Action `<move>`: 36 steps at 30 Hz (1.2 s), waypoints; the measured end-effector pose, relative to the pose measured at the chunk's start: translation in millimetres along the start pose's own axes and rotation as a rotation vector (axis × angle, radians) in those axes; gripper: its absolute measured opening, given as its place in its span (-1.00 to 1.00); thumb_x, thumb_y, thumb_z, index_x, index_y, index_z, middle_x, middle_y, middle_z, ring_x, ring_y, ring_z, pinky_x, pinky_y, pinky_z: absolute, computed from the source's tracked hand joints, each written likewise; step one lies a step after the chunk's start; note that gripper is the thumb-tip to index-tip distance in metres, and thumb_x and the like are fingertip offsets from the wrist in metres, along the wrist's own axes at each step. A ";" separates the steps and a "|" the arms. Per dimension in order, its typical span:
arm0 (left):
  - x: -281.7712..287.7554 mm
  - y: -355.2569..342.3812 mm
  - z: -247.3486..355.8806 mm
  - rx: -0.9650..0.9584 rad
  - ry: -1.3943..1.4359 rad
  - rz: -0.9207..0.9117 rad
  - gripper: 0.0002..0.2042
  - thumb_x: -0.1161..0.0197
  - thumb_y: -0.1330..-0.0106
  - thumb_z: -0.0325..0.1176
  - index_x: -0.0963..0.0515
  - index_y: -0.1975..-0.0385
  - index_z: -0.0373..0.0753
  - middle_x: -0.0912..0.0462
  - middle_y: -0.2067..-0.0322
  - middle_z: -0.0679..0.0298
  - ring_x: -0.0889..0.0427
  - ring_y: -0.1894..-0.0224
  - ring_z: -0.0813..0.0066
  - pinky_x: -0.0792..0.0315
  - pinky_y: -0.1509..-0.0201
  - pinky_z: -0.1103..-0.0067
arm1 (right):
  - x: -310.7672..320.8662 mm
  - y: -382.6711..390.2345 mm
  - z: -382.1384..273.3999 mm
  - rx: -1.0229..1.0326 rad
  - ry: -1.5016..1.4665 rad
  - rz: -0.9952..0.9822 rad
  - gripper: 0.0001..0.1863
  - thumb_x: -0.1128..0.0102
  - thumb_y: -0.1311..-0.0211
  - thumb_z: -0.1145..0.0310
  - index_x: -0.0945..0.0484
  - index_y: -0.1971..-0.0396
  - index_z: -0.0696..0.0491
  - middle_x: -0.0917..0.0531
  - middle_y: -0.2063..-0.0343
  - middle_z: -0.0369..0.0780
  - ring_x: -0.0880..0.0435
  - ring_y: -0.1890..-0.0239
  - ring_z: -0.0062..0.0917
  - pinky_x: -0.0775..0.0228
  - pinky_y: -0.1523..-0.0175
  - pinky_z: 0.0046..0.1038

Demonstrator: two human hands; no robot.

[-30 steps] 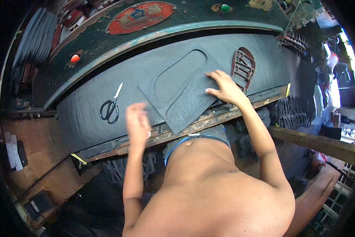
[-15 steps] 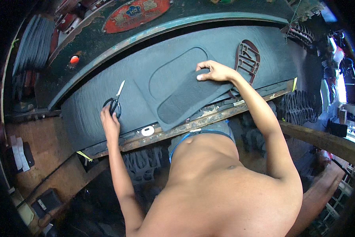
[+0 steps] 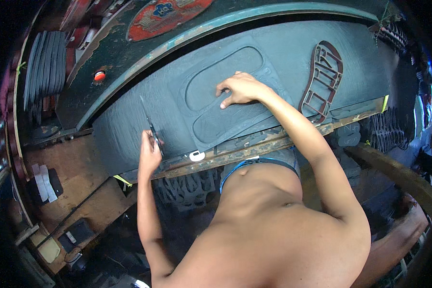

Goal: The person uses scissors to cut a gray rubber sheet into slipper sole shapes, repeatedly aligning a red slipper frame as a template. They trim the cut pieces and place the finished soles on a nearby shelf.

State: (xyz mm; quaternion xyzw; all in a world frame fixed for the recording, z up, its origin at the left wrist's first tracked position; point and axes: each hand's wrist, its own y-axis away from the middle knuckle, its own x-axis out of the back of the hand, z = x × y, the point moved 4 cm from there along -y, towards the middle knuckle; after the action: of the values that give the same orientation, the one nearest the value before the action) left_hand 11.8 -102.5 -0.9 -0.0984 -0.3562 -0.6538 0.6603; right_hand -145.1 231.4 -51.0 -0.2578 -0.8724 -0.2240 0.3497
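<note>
In my left hand (image 3: 151, 151) is a pair of scissors (image 3: 151, 128) with black handles, the blades closed and pointing away from me. A dark grey rubber-like sheet (image 3: 271, 77) with two sole-shaped outlines pressed into it lies flat on the bench top. Above the middle of that sheet hovers my right hand (image 3: 242, 88), thumb and fingers curved but apart, nothing visible between them. To the right, a brown sole-shaped cutting die (image 3: 313, 81) with inner cross-bars rests on the bench top.
The long grey bench top (image 3: 124, 120) ends at a worn front edge (image 3: 273, 142). Near it lies a small white oval piece (image 3: 197, 156). Behind is a green machine beam (image 3: 216, 24) with an orange-red button (image 3: 99, 76). Stacked grey sheets (image 3: 45, 62) stand far left.
My right hand has let go of the sheet's lifted part, which now lies flat, and has moved left. The scissors have turned and moved nearer in my left hand. The view has shifted.
</note>
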 end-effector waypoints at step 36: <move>-65.5 -6.2 123.6 -0.267 -0.790 -0.940 -0.79 -0.26 -0.40 -0.31 -0.56 0.15 -0.34 -0.65 0.21 -0.13 -0.68 0.18 -0.14 -0.49 0.09 0.16 | 0.6 4.1 43.5 0.310 -0.846 0.138 -0.72 -0.55 -0.09 0.26 -0.80 0.25 0.12 -0.76 0.32 -0.27 -0.65 0.26 -0.58 -0.46 0.11 -0.51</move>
State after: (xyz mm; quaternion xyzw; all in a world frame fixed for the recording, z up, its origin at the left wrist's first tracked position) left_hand -29.2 22.3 47.6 -0.2469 -0.4940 -0.8273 0.1031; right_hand -164.5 259.6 -78.2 -0.3287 -0.9426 0.0581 0.0114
